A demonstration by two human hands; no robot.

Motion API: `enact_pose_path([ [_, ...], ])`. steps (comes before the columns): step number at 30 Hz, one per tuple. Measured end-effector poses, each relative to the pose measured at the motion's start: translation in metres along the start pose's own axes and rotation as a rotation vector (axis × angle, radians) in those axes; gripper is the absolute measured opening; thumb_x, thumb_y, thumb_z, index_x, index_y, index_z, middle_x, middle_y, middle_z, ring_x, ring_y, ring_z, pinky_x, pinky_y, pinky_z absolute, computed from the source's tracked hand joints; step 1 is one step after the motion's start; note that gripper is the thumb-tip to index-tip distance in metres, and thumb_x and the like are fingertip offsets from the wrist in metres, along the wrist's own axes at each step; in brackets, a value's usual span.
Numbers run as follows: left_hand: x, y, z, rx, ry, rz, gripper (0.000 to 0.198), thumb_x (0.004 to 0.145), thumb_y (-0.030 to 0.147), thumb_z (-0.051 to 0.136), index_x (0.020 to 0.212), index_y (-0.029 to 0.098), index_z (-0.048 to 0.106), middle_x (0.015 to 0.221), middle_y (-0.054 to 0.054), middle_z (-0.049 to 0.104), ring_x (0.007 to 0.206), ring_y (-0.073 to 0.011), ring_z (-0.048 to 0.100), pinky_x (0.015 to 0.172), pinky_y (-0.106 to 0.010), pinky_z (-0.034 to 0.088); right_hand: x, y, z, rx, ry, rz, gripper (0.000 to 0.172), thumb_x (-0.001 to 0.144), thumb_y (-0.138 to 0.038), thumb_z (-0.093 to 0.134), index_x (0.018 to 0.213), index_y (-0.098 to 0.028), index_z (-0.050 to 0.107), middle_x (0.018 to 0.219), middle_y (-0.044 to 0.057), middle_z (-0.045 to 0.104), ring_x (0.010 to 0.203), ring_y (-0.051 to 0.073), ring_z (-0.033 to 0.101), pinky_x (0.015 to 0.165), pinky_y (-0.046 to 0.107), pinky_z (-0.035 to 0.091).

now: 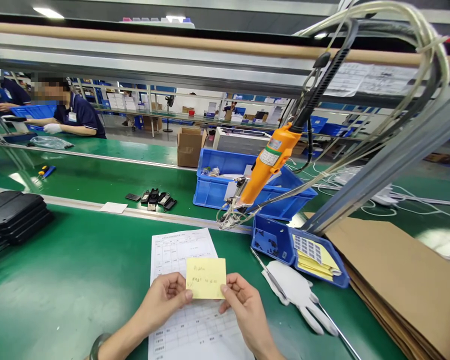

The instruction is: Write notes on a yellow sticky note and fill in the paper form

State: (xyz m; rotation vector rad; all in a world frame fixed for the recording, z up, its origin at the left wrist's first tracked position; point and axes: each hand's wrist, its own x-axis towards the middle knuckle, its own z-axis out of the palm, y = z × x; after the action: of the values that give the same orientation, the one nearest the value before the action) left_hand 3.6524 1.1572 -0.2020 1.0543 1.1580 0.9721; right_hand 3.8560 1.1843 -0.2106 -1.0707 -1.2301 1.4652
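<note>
A yellow sticky note [206,272] with handwriting on it is stretched between my two hands, facing me. My left hand [167,295] pinches its lower left corner between thumb and fingers. At the lower right corner, my right hand [243,305] grips it the same way. Beneath the note and hands, a printed form [187,327] with a table grid lies on the green bench [78,285]. To the right of my right hand rest a white glove [294,285] and a thin metal rod [337,330]; the glove partly covers other metal.
An orange electric screwdriver [268,162] hangs from cables over a blue crate [210,190]. Blue parts bins [272,237] hold small black pieces and yellow paper. Flattened cardboard [401,270] lies at right, black devices [15,217] are stacked at left. Co-workers [80,112] sit across the benches.
</note>
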Motion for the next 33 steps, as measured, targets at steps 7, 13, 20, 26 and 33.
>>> enact_pose_path([
  [7, 0.0, -0.007, 0.001, 0.084, 0.008, 0.005, 0.051, 0.069, 0.063, 0.072, 0.058, 0.02, 0.048, 0.059, -0.004, 0.062, 0.058, -0.0138, 0.05, 0.059, -0.027, 0.037, 0.001, 0.001, 0.001, 0.007, -0.004, 0.02, 0.048, 0.072, -0.062, 0.076, 0.074, -0.017, 0.06, 0.067, 0.001, 0.058, 0.055, 0.011, 0.053, 0.047, 0.023, 0.051],
  [13, 0.004, -0.007, 0.002, 0.132, 0.021, 0.032, 0.048, 0.07, 0.06, 0.069, 0.057, 0.02, 0.046, 0.057, -0.005, 0.06, 0.056, -0.0147, 0.049, 0.057, -0.027, 0.037, 0.001, -0.001, 0.001, -0.006, -0.025, 0.04, 0.049, 0.071, -0.063, 0.075, 0.072, -0.018, 0.056, 0.064, -0.001, 0.057, 0.055, 0.013, 0.057, 0.047, 0.023, 0.049],
  [20, 0.015, -0.004, -0.023, 0.264, 0.271, 0.157, 0.05, 0.072, 0.067, 0.06, 0.061, 0.021, 0.046, 0.058, 0.0, 0.052, 0.058, -0.0149, 0.044, 0.056, -0.026, 0.035, 0.008, 0.012, -0.01, -0.255, -0.031, -0.051, 0.04, 0.085, -0.054, 0.058, 0.104, -0.018, 0.06, 0.089, 0.007, 0.062, 0.074, 0.021, 0.063, 0.056, 0.031, 0.053],
  [26, 0.038, 0.0, -0.084, 0.459, 0.628, 0.195, 0.051, 0.077, 0.072, 0.041, 0.069, 0.022, 0.047, 0.07, -0.003, 0.061, 0.07, -0.0204, 0.054, 0.063, -0.028, 0.043, 0.003, 0.006, -0.022, -0.974, -0.109, -0.168, 0.044, 0.083, -0.028, 0.058, 0.126, -0.018, 0.058, 0.129, 0.015, 0.054, 0.118, 0.031, 0.053, 0.101, 0.048, 0.046],
  [33, 0.02, 0.014, -0.146, 0.966, 0.868, 0.022, 0.033, 0.081, 0.046, 0.049, 0.074, 0.017, 0.065, 0.083, -0.015, 0.065, 0.082, -0.0353, 0.06, 0.076, -0.046, 0.045, -0.001, -0.001, -0.02, -1.331, -0.219, 0.006, 0.071, 0.081, -0.038, 0.063, 0.144, -0.01, 0.046, 0.15, 0.02, 0.042, 0.135, 0.039, 0.04, 0.109, 0.054, 0.036],
])
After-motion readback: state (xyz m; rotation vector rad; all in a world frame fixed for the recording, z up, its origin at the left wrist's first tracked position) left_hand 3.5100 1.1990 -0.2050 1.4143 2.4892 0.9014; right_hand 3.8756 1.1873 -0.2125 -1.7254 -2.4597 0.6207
